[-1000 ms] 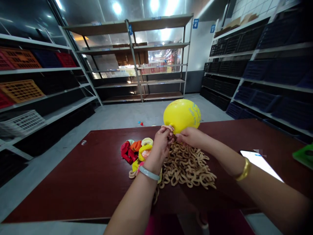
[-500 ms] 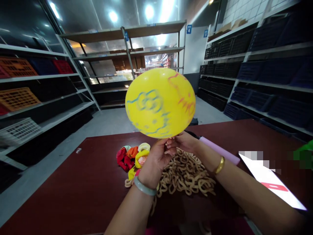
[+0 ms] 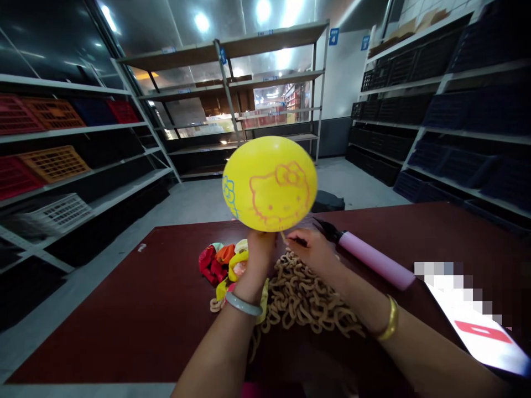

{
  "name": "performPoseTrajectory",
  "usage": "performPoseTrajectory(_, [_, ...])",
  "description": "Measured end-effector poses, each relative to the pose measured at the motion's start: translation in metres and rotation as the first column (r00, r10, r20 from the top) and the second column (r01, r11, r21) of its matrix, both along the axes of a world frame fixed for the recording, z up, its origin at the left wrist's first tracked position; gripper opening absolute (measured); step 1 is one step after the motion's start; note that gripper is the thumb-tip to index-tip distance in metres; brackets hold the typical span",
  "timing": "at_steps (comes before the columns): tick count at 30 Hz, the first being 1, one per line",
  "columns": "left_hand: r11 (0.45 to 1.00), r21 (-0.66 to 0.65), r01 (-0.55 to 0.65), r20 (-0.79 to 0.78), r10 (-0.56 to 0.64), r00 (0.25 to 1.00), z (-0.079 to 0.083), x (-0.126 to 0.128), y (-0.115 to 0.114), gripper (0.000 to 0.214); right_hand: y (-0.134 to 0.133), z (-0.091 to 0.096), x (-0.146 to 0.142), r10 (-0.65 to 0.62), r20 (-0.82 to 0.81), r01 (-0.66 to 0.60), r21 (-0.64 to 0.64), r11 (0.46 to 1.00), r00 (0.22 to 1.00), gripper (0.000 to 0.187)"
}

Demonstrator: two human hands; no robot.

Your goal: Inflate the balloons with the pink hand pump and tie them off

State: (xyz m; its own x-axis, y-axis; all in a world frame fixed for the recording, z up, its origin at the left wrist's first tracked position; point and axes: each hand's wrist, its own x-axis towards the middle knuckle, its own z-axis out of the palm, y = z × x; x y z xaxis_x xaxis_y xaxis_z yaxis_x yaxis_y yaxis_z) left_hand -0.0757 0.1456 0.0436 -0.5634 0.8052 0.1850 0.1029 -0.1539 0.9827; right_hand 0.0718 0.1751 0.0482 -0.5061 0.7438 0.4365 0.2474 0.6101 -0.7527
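Observation:
An inflated yellow balloon with a cat-face print is held up above the dark red table. My left hand is closed round its neck from below. My right hand pinches something thin at the neck, too small to name. Under both hands lies a heap of tan clips. A bunch of limp balloons in red, orange and yellow lies just left of the heap. A pink balloon pump lies on the table to the right of my right hand.
A lit phone rests at the table's right near edge. Metal shelving with red, orange, white and dark crates lines both sides and the back of the room. A dark object sits on the floor beyond the table.
The balloon was brought up from table height, then turned so the red cat face shows. It now sits a little lower and smaller in view. The pink pump has come into view.

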Motion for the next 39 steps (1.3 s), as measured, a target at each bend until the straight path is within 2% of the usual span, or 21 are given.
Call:
performPoseTrajectory(2, [0.999, 0.023, -0.042, -0.145, 0.045, 0.988, 0.002, 0.007, 0.003, 0.021, -0.008, 0.003, 0.001, -0.025, -0.07, 0.031, 0.094, 0.995, 0.997, 0.013])
performPoseTrajectory(5, [0.995, 0.097, -0.004, -0.285, 0.032, 0.958, 0.003, 0.017, -0.005, 0.018, -0.013, 0.01, 0.004, 0.033, -0.188, 0.008, 0.215, 0.977, 0.982, 0.009])
performPoseTrajectory(8, [0.992, 0.117, 0.056, -0.315, -0.017, 0.949, 0.001, 0.023, -0.012, 0.009, -0.01, 0.013, 0.008, 0.091, -0.238, -0.038, 0.22, 0.975, 0.967, 0.013])
performPoseTrajectory(11, [0.991, 0.111, 0.075, -0.368, -0.029, 0.929, -0.002, 0.026, -0.012, 0.013, -0.005, 0.012, 0.012, 0.113, -0.25, -0.066, 0.191, 0.979, 0.962, 0.018])
performPoseTrajectory(17, [0.995, 0.097, 0.04, -0.548, 0.02, 0.836, -0.001, 0.032, -0.013, 0.021, -0.001, 0.006, 0.011, 0.032, -0.359, -0.012, 0.057, 0.998, 0.933, 0.008])
performPoseTrajectory(20, [0.993, 0.116, 0.026, -0.621, 0.052, 0.782, 0.004, 0.035, -0.018, 0.024, 0.0, 0.007, 0.012, -0.018, -0.36, 0.021, 0.004, 1.0, 0.933, 0.01])
performPoseTrajectory(23, [0.994, 0.105, 0.018, -0.705, 0.061, 0.707, 0.009, 0.037, -0.022, 0.027, 0.003, 0.01, 0.014, -0.034, -0.347, -0.023, -0.161, 0.987, 0.937, 0.016])
performPoseTrajectory(26, [0.995, 0.09, 0.032, -0.76, 0.048, 0.648, 0.012, 0.037, -0.025, 0.027, 0.005, 0.011, 0.016, -0.015, -0.36, -0.12, -0.35, 0.929, 0.933, 0.021])
performPoseTrajectory(28, [0.995, 0.088, 0.055, -0.754, 0.031, 0.656, 0.013, 0.037, -0.026, 0.024, 0.004, 0.011, 0.017, 0.023, -0.416, -0.219, -0.429, 0.876, 0.909, 0.024])
performPoseTrajectory(30, [0.993, 0.077, 0.085, -0.714, -0.004, 0.7, 0.013, 0.037, -0.025, 0.023, 0.004, 0.011, 0.017, 0.059, -0.482, -0.312, -0.464, 0.829, 0.874, 0.025])
performPoseTrajectory(32, [0.992, 0.064, 0.106, -0.657, -0.038, 0.753, 0.012, 0.036, -0.023, 0.023, 0.004, 0.011, 0.018, 0.069, -0.516, -0.353, -0.478, 0.804, 0.854, 0.026])
performPoseTrajectory(37, [0.97, 0.099, 0.22, -0.51, -0.14, 0.848, 0.008, 0.033, -0.018, 0.024, 0.004, 0.011, 0.017, 0.062, -0.534, -0.362, -0.479, 0.8, 0.843, 0.028])
performPoseTrajectory(39, [0.954, 0.117, 0.275, -0.474, -0.19, 0.86, 0.007, 0.033, -0.017, 0.025, 0.004, 0.013, 0.018, 0.055, -0.496, -0.309, -0.446, 0.84, 0.866, 0.026])
